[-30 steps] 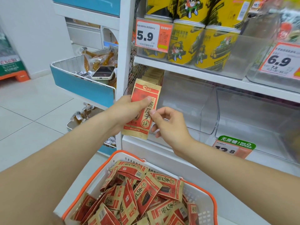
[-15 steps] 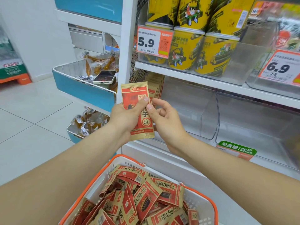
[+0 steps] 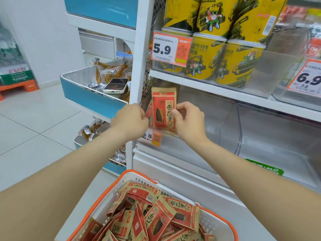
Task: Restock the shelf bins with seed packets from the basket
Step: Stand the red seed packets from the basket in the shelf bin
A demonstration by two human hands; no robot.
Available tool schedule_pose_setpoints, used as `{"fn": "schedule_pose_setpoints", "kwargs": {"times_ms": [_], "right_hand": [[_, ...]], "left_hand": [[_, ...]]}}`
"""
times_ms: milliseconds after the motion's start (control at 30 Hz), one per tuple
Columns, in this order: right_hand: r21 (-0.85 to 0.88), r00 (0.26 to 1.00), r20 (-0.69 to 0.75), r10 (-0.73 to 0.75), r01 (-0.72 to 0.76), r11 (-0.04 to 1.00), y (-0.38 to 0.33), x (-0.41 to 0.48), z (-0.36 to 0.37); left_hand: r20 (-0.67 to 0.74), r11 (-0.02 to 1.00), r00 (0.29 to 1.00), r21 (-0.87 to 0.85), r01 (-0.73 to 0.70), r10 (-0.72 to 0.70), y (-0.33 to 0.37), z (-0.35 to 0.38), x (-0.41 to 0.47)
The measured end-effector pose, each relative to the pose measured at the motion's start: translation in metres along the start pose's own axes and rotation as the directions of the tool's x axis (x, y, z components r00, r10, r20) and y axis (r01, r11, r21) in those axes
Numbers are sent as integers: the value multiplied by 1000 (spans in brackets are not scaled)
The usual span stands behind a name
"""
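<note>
Shop shelving ahead: right hand (image 3: 189, 122) pinches a seed packet (image 3: 164, 108) upright at the clear bin (image 3: 208, 119) front, left hand (image 3: 129, 119) fingers curled beside it, grip unclear; next it likely needs sliding in and releasing.

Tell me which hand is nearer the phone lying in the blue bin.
Left. The left hand sits below-right of the phone; the right hand is farther right, holding the seed packet.

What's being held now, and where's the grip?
An upright seed packet: the right hand pinches its right edge, mid-height. The left hand curls at the left edge; its grip is unclear.
</note>
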State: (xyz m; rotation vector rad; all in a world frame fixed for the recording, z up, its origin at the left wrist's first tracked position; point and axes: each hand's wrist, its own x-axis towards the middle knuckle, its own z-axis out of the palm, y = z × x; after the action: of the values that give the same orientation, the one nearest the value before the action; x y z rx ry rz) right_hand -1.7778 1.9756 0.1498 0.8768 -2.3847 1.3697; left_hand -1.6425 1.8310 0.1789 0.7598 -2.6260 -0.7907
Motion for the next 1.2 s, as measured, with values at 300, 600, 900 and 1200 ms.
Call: {"fn": "schedule_pose_setpoints", "kwargs": {"times_ms": [300,600,900,1200], "right_hand": [[-9,812,448,373,-413,911,-13,14,41],[-11,578,664,475,-627,779,3,32,51],[-103,813,438,385,-379,919,11,39,67],[-246,558,712,427,-372,895,5,48,36]], "left_hand": [[59,872,967,422,-249,248,-11,8,12],[88,886,951,346,-308,296,-8,12,26],[-49,912,935,244,-329,350,0,21,34],[-42,886,919,286,-365,392,-3,24,41]]}}
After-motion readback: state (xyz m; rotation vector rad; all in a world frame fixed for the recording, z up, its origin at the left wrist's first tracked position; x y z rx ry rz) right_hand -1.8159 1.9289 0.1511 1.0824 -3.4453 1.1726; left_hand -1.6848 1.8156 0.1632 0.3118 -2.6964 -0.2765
